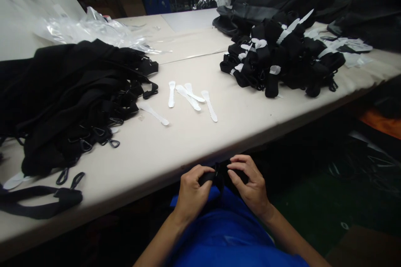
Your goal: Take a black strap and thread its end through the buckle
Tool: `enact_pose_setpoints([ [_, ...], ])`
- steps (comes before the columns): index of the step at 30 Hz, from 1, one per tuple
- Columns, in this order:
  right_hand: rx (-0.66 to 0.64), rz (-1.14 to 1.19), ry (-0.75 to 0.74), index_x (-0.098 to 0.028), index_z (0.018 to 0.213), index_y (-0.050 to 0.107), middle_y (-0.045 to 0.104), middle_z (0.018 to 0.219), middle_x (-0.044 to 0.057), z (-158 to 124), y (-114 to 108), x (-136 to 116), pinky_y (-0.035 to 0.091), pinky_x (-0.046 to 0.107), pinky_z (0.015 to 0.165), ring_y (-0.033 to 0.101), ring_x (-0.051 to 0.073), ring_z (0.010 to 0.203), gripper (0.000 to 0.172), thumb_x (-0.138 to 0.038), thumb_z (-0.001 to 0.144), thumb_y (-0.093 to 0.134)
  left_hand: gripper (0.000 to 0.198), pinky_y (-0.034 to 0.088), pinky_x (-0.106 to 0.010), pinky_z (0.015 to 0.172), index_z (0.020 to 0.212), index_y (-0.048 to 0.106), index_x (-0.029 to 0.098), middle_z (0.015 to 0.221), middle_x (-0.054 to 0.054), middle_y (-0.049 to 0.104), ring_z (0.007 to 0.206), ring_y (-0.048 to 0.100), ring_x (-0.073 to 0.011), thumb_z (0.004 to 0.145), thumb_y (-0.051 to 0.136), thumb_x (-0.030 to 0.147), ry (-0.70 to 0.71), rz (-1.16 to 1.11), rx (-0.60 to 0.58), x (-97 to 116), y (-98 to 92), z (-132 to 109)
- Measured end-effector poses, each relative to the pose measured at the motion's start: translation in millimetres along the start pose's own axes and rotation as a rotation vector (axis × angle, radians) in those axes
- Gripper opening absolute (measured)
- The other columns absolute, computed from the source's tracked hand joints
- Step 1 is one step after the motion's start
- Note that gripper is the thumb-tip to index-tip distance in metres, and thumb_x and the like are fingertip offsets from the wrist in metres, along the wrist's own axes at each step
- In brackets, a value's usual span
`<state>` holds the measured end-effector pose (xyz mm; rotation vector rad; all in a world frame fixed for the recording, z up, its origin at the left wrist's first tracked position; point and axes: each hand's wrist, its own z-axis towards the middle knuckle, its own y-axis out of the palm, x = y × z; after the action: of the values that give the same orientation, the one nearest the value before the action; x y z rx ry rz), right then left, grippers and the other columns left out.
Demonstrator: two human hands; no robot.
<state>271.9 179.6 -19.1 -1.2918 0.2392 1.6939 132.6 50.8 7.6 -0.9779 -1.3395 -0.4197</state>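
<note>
Strap [219, 174] pinched between left hand [191, 192] and right hand [250, 185], below table edge [175, 171]; grip shallow, slip likely, white tabs [188, 98] at twelve o'clock.

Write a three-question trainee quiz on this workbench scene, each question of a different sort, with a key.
1. True or false: both hands grip the rolled black fabric strap just below the edge of the beige table.
2. How many white serrated plastic strips lie loose in the middle of the table? A) two B) five C) nine
3. Fill in: the heap of black straps already banded in white lies on the person's ____ side.

Key
1. True: left hand and right hand both close their fingers on it.
2. B
3. right; the unbanded black strap pile with metal clips lies left.
</note>
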Motion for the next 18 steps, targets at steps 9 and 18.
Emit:
enact_pose_setpoints([
  [9,-0.091,-0.291,-0.086,-0.021,0.103,0.055,0.056,0.105,0.011,-24,37,-25,0.053,0.042,0.085,0.058,0.027,0.099,0.028,-0.021,0.080,0.070,0.008,0.035,-0.024,0.051,0.065,0.062,0.019,0.057,0.001,0.060,0.049,0.051,-0.0135,0.070,0.055,0.017,-0.162,0.079,0.169,4,8.3,13],
  [18,0.018,-0.307,-0.107,-0.021,0.093,0.052,0.056,0.094,0.008,-15,50,3,0.052,0.039,0.083,0.057,0.022,0.092,0.018,-0.005,0.087,0.047,0.007,0.030,-0.026,0.056,0.067,0.067,0.021,0.053,0.002,0.056,0.049,0.047,-0.0138,0.067,0.061,0.017,-0.147,0.157,0.152,7,11.6,11],
])
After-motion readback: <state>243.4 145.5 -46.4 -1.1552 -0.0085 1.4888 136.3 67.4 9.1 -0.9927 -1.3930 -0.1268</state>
